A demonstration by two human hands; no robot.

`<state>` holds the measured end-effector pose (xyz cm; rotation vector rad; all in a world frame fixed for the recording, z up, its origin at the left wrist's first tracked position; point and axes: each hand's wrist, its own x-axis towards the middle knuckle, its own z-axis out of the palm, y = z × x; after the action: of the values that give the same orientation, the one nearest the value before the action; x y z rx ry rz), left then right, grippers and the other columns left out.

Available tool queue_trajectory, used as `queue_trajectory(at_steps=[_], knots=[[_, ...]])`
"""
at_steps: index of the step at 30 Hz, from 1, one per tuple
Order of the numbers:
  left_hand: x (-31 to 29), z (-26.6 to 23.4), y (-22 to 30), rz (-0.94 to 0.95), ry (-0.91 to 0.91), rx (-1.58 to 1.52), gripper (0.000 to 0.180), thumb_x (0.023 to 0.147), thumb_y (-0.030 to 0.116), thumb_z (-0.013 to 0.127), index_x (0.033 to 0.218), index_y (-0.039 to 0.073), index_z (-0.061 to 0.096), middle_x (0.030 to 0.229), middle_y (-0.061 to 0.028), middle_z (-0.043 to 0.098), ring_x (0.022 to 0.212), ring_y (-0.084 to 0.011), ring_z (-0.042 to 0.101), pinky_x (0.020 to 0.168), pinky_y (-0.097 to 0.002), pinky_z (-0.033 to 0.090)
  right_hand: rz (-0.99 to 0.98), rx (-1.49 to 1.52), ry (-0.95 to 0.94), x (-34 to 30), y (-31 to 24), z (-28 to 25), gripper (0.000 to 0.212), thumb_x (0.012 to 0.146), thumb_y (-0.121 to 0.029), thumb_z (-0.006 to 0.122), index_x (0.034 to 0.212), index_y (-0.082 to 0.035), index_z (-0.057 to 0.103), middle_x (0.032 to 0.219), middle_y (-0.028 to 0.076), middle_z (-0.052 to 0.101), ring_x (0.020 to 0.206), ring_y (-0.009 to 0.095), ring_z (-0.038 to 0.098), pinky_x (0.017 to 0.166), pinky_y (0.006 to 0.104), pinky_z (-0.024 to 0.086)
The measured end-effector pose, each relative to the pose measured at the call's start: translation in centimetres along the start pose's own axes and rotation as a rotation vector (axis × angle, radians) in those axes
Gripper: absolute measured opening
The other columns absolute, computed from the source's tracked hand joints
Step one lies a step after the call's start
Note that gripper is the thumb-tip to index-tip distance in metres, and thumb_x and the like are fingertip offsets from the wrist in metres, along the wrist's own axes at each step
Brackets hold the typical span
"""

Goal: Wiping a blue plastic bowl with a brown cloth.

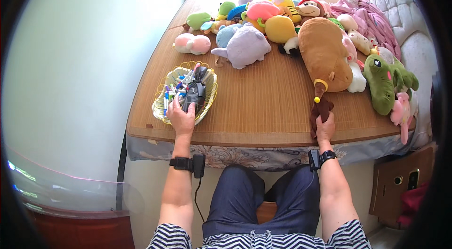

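So the right hand (326,127) has its fingers curled closed around some dark brown cloth (322,108), right at the near edge of the bed mat (249,107), a bit right of the middle. A small yellow ball (317,100) sits just past those fingers, and beyond it lies a big brown plush (322,46), stretched away from the near edge, with a yellow band where it meets the cloth. Left hand (182,118) is over the near side of a white basket with yellow wire loops (212,102) by the near left corner — thumb and fingers look partly spread, fingertips in among the pens, but I can't tell if they've actually got hold of anything. In the basket there's a jumble of pens (168,100) plus a dark grey bundle (194,93) along its right side. Past the basket, toward the left edge, a pink two-lobed plush (193,44) lies near a pale grey one (246,46). The rest of the soft toys (279,29) are heaped toward the far edge, a red-capped monkey (310,9) among them. Over by the right edge there's a green crocodile (382,77) — small pink plush (401,110) just beside it at the near right corner — and a crumpled pink blanket (369,23) farther back.
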<state>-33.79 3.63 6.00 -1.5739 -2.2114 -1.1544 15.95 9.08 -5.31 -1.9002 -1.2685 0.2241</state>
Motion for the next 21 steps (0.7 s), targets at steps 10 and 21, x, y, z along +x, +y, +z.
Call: queue_trajectory(at_steps=[10,21], knots=[[-3.1,-0.5,-7.3,-0.873,0.286,-0.454,0.054,0.084,0.017,0.061,0.131,-0.001,0.043,0.128,-0.0213,0.051,0.118,-0.0392,0.049,0.099,-0.0521,0.038,-0.010,-0.043,0.020,-0.2,-0.6,-0.1,0.042,0.081,-0.030,0.065,0.115,-0.006,0.057,0.105,0.023,0.064,0.096,0.043,0.061,0.079,0.0473,0.049],[-4.5,1.3,-6.3,-1.106,-0.296,-1.575,0.046,0.091,0.007,0.044,0.137,0.006,0.043,0.131,-0.0159,0.054,0.120,-0.0350,0.053,0.097,-0.0589,0.045,0.005,-0.003,0.025,-0.4,-0.8,-0.4,0.039,0.081,-0.030,0.063,0.113,-0.008,0.058,0.103,0.019,0.066,0.094,0.041,0.062,0.078,0.0481,0.050]])
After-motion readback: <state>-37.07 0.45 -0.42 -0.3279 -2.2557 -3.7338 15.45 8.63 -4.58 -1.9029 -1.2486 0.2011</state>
